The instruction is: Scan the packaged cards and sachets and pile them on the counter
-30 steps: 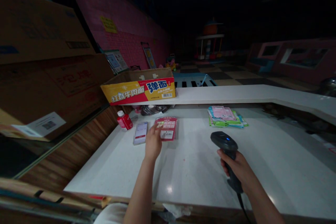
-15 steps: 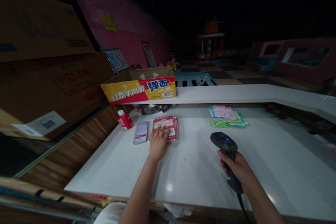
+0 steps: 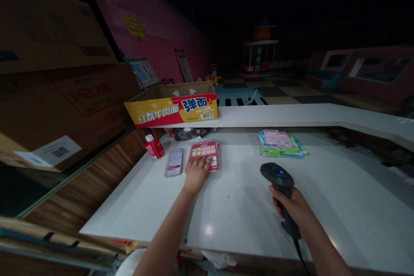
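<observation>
My left hand [image 3: 196, 175] rests with its fingers stretched over the lower part of a small stack of red flat packets [image 3: 203, 151] on the white counter [image 3: 226, 211]. In my right hand [image 3: 293, 207] is a black barcode scanner [image 3: 277, 174], gripped by its handle; a blue light glows on its top and a cable runs down from it. Left of the red packets lies a phone [image 3: 174, 162] with a blurred screen. A red bottle with a white cap [image 3: 154, 147] stands beyond it. Farther back on the right lies a pile of pink, green and blue packets [image 3: 281, 143].
A raised white shelf [image 3: 278, 115] runs along the counter's back, bearing an open yellow and red noodle carton [image 3: 176, 111]. Large cardboard boxes [image 3: 64, 95] are stacked at the left. A black plastic bag [image 3: 191, 133] lies under the shelf.
My left hand has slid slightly down toward me over the red packets, uncovering more of the top one. My right hand holds the scanner in nearly the same place.
</observation>
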Available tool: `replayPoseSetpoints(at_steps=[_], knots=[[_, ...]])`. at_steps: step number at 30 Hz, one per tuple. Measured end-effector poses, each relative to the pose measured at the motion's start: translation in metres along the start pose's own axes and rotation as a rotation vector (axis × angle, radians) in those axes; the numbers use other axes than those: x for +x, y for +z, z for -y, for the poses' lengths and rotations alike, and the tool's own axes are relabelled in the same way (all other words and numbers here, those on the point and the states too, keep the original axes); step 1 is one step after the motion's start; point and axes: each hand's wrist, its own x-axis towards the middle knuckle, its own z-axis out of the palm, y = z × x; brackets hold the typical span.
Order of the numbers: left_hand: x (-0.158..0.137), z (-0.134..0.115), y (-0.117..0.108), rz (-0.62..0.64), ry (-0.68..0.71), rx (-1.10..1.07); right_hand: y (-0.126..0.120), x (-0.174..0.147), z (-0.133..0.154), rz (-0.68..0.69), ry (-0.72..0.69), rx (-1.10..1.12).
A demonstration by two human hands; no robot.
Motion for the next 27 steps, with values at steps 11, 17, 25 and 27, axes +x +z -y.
replayPoseSetpoints(at_steps=[11, 17, 25, 27], knots=[[0.006, 0.002, 0.004, -0.037, 0.024, 0.061, -0.002, 0.007, -0.003, 0.056, -0.001, 0.053], [0.009, -0.021, 0.0, -0.194, 0.097, -0.015, -0.007, 0.019, 0.0, 0.09, 0.026, 0.101], [0.043, -0.09, 0.011, -0.204, 0.172, -0.273, -0.029, 0.048, 0.0, 0.193, -0.007, 0.199], [0.056, -0.108, 0.016, -0.162, 0.154, -0.365, -0.035, 0.058, -0.004, 0.182, -0.056, 0.202]])
